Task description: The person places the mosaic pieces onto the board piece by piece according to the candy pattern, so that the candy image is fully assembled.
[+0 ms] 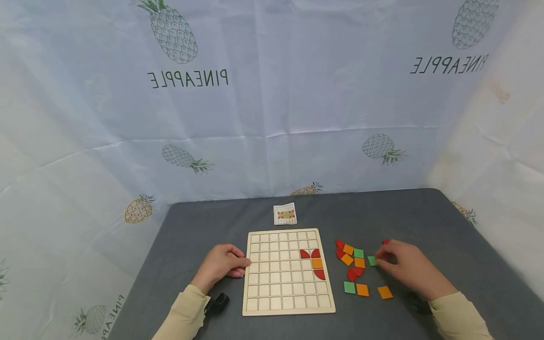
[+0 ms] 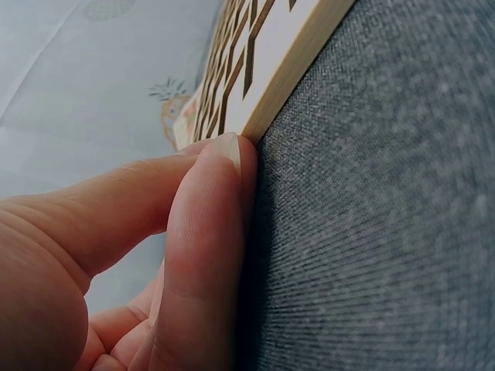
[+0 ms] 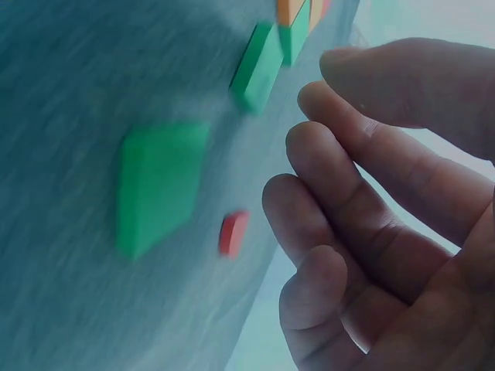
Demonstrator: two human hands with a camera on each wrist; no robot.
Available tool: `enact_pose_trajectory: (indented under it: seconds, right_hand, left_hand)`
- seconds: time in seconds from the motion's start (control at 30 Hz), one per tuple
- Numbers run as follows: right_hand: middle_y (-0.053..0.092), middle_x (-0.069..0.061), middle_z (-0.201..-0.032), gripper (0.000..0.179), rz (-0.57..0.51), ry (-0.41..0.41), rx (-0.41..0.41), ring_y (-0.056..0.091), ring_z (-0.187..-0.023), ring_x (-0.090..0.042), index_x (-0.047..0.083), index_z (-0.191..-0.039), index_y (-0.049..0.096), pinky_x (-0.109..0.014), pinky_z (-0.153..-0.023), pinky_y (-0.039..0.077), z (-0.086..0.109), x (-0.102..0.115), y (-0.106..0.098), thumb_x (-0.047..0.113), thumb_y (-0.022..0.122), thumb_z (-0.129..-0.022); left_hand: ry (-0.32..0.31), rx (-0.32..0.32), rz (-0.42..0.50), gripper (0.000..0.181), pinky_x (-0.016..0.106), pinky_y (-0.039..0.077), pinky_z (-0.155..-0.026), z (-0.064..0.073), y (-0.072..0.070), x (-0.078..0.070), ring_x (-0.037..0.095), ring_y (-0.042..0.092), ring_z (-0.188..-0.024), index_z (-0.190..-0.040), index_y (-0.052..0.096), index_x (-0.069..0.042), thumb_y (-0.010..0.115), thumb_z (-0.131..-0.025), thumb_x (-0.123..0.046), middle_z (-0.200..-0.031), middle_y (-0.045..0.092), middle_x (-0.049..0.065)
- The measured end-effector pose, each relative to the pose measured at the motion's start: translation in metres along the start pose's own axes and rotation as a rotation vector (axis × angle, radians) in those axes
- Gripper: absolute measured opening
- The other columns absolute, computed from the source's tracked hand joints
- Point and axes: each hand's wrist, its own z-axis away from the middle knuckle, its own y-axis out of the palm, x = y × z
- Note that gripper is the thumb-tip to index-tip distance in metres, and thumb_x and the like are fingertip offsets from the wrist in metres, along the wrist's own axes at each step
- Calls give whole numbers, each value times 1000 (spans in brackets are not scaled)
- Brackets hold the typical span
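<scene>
A wooden grid board [image 1: 272, 278] lies flat on the table. On its right side are an orange square [image 1: 317, 263] and red quarter-round tiles [image 1: 319, 274]. My left hand [image 1: 223, 264] is at the board's left edge; in the left wrist view its thumb [image 2: 205, 224] and a finger meet there, pinching the edge. On the right, my right hand [image 1: 405, 264] hovers over loose tiles with bent fingers and nothing visible between them. Beside its fingertips lies a green square [image 1: 372, 260]. The right wrist view has another green square [image 3: 162, 185] beneath the hand.
Loose red, orange [image 1: 362, 290] and green [image 1: 349, 287] tiles lie right of the board, some touching or overlapping. A small pattern card [image 1: 284, 215] lies behind the board. The grey table [image 1: 204, 222] meets a pineapple-print cloth [image 1: 263, 94] at its back edge.
</scene>
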Motion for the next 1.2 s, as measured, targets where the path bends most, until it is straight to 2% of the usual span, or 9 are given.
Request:
enact_pose_trajectory:
  seconds: [0.3,0.53,0.77,0.97,1.2]
  right_hand:
    - [71,3,-96,24,42,115,14,65,-87,-14,18,-97,77,-43,-75,60,19,-28,-4,34,91,-87]
    - [74,2,-99,38,11,196,33,68,-89,-16,14,-100,77,-46,-77,63,25,-30,-4,45,92,-84]
    - [74,-1,-99,40,4,252,83,70,-90,-18,10,-102,77,-48,-76,63,24,-31,-4,43,92,-85]
    - [74,0,-99,33,14,204,57,70,-90,-18,12,-101,78,-48,-77,63,18,-24,-3,37,92,-86]
    - [71,2,-99,25,-15,84,40,68,-90,-15,17,-100,79,-47,-80,64,-2,5,2,33,92,-86]
  left_hand:
    - [-5,3,2,33,32,68,-66,1,0,0,14,75,-68,-105,72,-1,94,-85,-17,-83,77,10]
    - [1,4,11,35,32,68,-66,1,0,2,15,76,-69,-106,72,0,94,-85,-17,-84,77,11]
    - [-5,11,14,34,32,68,-65,1,1,3,15,76,-68,-106,72,0,94,-85,-17,-84,78,11]
    - [-2,4,9,35,32,68,-65,0,1,2,14,75,-68,-105,71,-1,94,-85,-18,-83,76,11]
    - [1,6,17,36,32,68,-66,0,0,2,14,76,-68,-106,71,0,94,-85,-17,-83,76,11]
